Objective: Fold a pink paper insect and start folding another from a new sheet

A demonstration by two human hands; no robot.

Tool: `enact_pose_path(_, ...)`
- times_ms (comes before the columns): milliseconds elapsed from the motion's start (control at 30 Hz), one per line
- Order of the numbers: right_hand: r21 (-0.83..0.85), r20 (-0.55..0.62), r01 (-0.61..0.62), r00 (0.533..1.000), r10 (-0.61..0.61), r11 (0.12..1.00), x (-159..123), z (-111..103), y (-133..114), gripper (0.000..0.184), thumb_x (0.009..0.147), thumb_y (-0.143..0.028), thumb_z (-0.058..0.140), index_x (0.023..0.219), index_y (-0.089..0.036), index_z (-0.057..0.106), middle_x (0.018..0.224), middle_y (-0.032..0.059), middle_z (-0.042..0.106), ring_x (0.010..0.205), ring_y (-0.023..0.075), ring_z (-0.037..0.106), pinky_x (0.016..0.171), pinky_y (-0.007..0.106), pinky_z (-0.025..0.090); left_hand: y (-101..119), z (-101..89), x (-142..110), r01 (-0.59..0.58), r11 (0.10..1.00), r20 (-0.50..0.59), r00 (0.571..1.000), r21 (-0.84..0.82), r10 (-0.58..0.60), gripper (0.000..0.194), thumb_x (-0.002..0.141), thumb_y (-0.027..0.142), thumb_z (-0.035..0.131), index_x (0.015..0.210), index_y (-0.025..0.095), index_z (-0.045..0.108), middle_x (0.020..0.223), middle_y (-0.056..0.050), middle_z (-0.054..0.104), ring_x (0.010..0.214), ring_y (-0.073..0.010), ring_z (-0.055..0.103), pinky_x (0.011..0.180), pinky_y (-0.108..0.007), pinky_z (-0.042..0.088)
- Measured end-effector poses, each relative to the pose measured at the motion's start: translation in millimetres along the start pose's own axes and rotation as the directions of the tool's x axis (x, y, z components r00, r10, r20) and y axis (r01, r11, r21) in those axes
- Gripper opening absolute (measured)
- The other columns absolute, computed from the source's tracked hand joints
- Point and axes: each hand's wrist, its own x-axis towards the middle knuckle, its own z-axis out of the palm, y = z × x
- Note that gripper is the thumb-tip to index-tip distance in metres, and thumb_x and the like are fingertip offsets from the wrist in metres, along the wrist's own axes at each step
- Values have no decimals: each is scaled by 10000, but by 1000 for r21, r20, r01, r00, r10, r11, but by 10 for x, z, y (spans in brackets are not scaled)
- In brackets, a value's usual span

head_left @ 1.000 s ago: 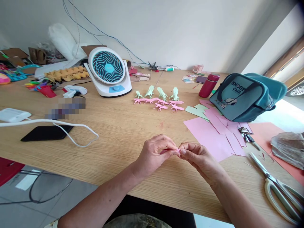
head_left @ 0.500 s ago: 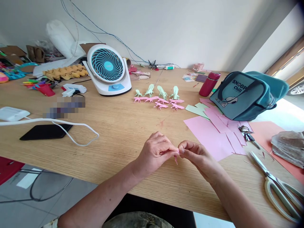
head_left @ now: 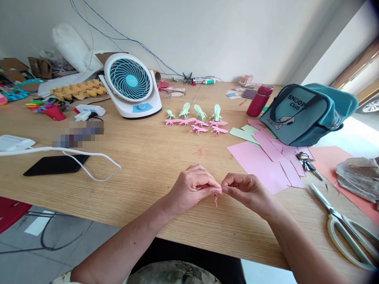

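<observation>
My left hand [head_left: 192, 188] and my right hand [head_left: 248, 191] meet fingertip to fingertip above the wooden table [head_left: 154, 157], both pinched on a small folded pink paper piece [head_left: 216, 196]. A thin pink tip of it hangs down between my hands. Farther back lie several finished pink paper figures [head_left: 197, 125] in a row, with light green paper figures [head_left: 194, 112] standing behind them.
Pink paper sheets [head_left: 263, 161] and green strips [head_left: 244, 134] lie right of my hands, then keys [head_left: 304, 159], scissors [head_left: 343, 227], a teal bag [head_left: 304, 112] and a red bottle [head_left: 259, 100]. A desk fan [head_left: 130, 86], a black phone [head_left: 55, 165] and a white cable [head_left: 85, 157] sit left.
A thin pink tip of the paper piece has come out and now hangs lower between my hands. My hands stay together in nearly the same spot.
</observation>
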Motion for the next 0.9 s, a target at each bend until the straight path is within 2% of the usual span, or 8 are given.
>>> enact_pose_path(167,-121,-7,45,999,-46,992,-27,-4,-26,238,924,-419,622,831,-208,685,766,4,643,734,155,555,703,286,408,12,1,10,14,999,5,1000,-46,-14,63,852,225,745,803,190,762,736,-12,745,730,-141,616,782,-278,467)
enact_pose_path(367,-165,-10,76,997,-78,983,-15,7,-50,246,939,-391,595,802,-205,679,762,18,636,730,161,552,699,291,424,16,14,16,70,994,10,998,-89,-69,129,859,290,740,782,191,768,742,-32,751,739,-153,625,767,-292,478)
enact_pose_path(467,-158,-4,74,997,-75,985,-16,2,-43,216,913,-385,635,799,-207,683,754,11,636,723,157,551,689,284,428,22,14,11,116,986,16,993,-124,-115,167,851,332,745,766,191,771,727,-41,745,739,-160,622,744,-292,483)
enact_pose_path(633,-169,-29,58,998,-63,984,-39,-5,-70,207,910,-388,639,806,-215,685,761,1,650,734,154,559,697,283,422,29,13,-8,190,966,23,982,-176,-189,142,845,308,753,771,189,776,739,-50,735,764,-163,620,717,-271,482)
enact_pose_path(900,-90,-20,9,1000,-11,996,-33,11,-68,234,908,-419,631,810,-213,679,752,1,663,711,153,567,670,283,411,22,25,-8,177,966,-24,983,-188,-184,166,822,335,774,772,177,780,723,-62,718,745,-161,610,674,-262,479)
